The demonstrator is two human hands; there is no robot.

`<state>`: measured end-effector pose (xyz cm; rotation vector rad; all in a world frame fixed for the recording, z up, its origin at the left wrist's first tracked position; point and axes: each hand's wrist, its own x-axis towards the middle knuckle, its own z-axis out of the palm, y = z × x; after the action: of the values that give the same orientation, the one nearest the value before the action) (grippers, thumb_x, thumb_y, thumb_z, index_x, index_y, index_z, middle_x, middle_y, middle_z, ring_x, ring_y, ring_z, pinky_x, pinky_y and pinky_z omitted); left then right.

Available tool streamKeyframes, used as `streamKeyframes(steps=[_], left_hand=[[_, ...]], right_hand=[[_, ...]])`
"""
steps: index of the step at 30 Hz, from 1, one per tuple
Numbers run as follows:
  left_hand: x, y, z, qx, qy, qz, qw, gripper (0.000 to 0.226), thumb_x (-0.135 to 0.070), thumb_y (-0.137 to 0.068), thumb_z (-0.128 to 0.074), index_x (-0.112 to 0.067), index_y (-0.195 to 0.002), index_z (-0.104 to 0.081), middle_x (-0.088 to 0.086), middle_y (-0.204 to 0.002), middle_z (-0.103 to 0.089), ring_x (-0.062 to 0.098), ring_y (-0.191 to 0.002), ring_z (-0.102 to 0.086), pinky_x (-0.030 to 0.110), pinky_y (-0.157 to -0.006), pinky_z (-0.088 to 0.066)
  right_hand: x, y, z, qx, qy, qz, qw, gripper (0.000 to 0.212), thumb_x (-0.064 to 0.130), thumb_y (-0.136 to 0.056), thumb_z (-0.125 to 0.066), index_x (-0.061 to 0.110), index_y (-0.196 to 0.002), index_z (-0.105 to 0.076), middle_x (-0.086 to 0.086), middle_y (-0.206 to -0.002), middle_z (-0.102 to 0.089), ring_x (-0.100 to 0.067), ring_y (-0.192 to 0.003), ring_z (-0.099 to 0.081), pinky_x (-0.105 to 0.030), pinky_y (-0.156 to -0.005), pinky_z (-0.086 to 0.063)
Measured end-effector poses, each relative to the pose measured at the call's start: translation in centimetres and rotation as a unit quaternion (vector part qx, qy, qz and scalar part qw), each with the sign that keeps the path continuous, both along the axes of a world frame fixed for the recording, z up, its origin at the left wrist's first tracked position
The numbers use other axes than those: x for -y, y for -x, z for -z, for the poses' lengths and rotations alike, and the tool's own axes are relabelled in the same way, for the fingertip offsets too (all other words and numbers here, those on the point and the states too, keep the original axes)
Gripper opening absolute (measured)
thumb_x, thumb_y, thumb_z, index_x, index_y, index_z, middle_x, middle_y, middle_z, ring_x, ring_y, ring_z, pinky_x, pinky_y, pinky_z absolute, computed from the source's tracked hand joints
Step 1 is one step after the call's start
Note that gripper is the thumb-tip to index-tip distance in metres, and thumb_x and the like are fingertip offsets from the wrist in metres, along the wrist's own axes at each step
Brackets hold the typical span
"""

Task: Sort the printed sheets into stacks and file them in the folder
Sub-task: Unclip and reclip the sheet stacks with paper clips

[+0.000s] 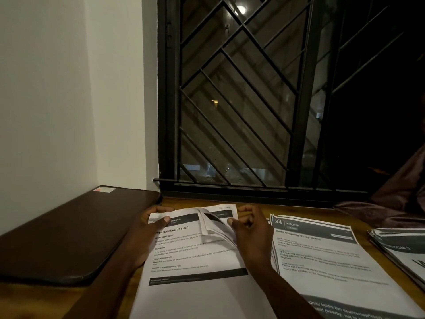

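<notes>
At 12 o'clock your left hand [153, 223] and right hand [248, 229] pinch sheets [190, 256]; stacks [326, 254] at 3; shut folder [76, 229] at 9 awaits filing.

Only the hands and forearms of the person are in view. Left hand [150, 226]: slim, with long fingers and plain creases at the knuckles. Its thumbnail [166, 219] is short, cut straight and catches the light. Right hand [253, 234]: broad across the back, knuckles and tendons raised in ridges, a short nail on the thumb tip. Left forearm [110, 279] and right forearm [284, 293]: both bare along all the length that shows, down to the bottom edge. They are lean, narrowing at the wrist, the wrist bone marked on the right. Skin smooth and matt. Light is dim, and fine detail near the lower edge is lost in shadow.
</notes>
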<state>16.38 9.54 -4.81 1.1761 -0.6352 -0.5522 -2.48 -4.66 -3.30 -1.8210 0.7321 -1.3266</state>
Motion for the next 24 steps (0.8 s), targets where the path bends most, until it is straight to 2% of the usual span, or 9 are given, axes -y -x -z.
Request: streamKeyframes(steps=[2,6,9,11,14,16,18,21,24], left_hand=[[0.0,-0.1,0.2,0.011,0.001,0.000,1.000,0.023,-0.011,-0.078,-0.070,-0.011,-0.100,-0.062,0.025,-0.103,-0.067,0.038,-0.086,-0.069,0.047,-0.074,-0.059],[0.3,-0.4,0.3,0.017,-0.005,-0.015,1.000,0.015,-0.001,-0.090,-0.057,-0.010,-0.102,-0.061,0.025,-0.104,-0.067,0.038,-0.087,-0.069,0.047,-0.076,-0.058],[0.3,-0.4,0.3,0.017,-0.011,-0.019,1.000,0.015,-0.002,-0.090,-0.057,-0.012,-0.101,-0.062,0.024,-0.103,-0.067,0.038,-0.087,-0.068,0.049,-0.079,-0.057],[0.3,-0.4,0.3,0.019,-0.015,-0.023,0.999,0.016,-0.002,-0.090,-0.058,-0.013,-0.100,-0.063,0.023,-0.103,-0.067,0.038,-0.088,-0.068,0.050,-0.081,-0.056],[0.2,-0.4,0.4,0.015,-0.016,-0.027,0.999,0.016,-0.001,-0.090,-0.058,-0.014,-0.099,-0.064,0.021,-0.099,-0.068,0.035,-0.083,-0.069,0.046,-0.075,-0.057],[0.2,-0.4,0.3,0.014,-0.016,-0.022,1.000,0.016,-0.001,-0.090,-0.058,-0.013,-0.100,-0.064,0.021,-0.100,-0.067,0.034,-0.083,-0.069,0.043,-0.071,-0.058],[0.2,-0.4,0.2,0.013,-0.012,-0.013,1.000,0.016,0.000,-0.089,-0.058,-0.011,-0.101,-0.062,0.021,-0.102,-0.067,0.033,-0.082,-0.070,0.040,-0.065,-0.060],[0.2,-0.5,0.3,0.018,-0.016,-0.013,1.000,0.016,-0.002,-0.089,-0.058,-0.011,-0.102,-0.061,0.021,-0.104,-0.066,0.032,-0.082,-0.071,0.038,-0.064,-0.060],[0.2,-0.5,0.3,0.013,-0.015,-0.015,1.000,0.015,-0.002,-0.090,-0.057,-0.012,-0.101,-0.060,0.022,-0.107,-0.065,0.034,-0.086,-0.070,0.039,-0.064,-0.060]], right_hand=[[-0.1,0.1,0.2,-0.003,0.031,0.002,1.000,0.029,0.012,-0.079,-0.074,0.031,-0.070,-0.054,0.015,-0.078,-0.060,-0.006,-0.076,-0.058,-0.006,-0.060,-0.039],[-0.2,0.3,0.2,-0.023,0.073,0.019,0.997,0.033,0.005,-0.071,-0.078,0.025,-0.060,-0.053,0.016,-0.115,-0.044,-0.006,-0.112,-0.039,-0.013,-0.080,-0.031],[0.0,0.6,0.3,-0.004,0.040,-0.076,0.996,0.023,0.007,-0.076,-0.065,0.018,-0.058,-0.055,0.012,-0.093,-0.060,-0.008,-0.094,-0.055,-0.020,-0.074,-0.040],[0.2,0.5,0.4,0.011,0.007,-0.103,0.995,0.022,0.009,-0.087,-0.056,0.022,-0.070,-0.060,0.007,-0.077,-0.063,-0.007,-0.076,-0.059,-0.017,-0.064,-0.042],[0.4,0.1,0.5,0.100,-0.136,-0.133,0.977,0.010,0.011,-0.094,-0.053,0.018,-0.100,-0.051,-0.008,-0.077,-0.066,-0.015,-0.056,-0.062,-0.019,-0.047,-0.045],[0.8,-0.1,0.6,0.090,-0.160,-0.130,0.974,0.019,0.021,-0.092,-0.059,0.018,-0.108,-0.050,-0.011,-0.076,-0.066,-0.015,-0.047,-0.058,-0.023,-0.043,-0.044],[1.5,-0.6,1.0,0.027,-0.133,-0.094,0.986,0.030,0.032,-0.086,-0.068,0.020,-0.108,-0.053,-0.001,-0.077,-0.064,-0.010,-0.057,-0.059,-0.021,-0.051,-0.045],[1.8,-1.0,1.7,-0.045,-0.074,-0.044,0.995,0.021,0.041,-0.081,-0.071,0.024,-0.087,-0.060,0.006,-0.086,-0.063,-0.012,-0.078,-0.061,-0.025,-0.065,-0.050],[1.4,-0.8,1.5,-0.021,-0.049,-0.041,0.998,0.016,0.026,-0.081,-0.073,0.018,-0.078,-0.059,0.002,-0.082,-0.063,-0.009,-0.073,-0.059,-0.014,-0.061,-0.046]])
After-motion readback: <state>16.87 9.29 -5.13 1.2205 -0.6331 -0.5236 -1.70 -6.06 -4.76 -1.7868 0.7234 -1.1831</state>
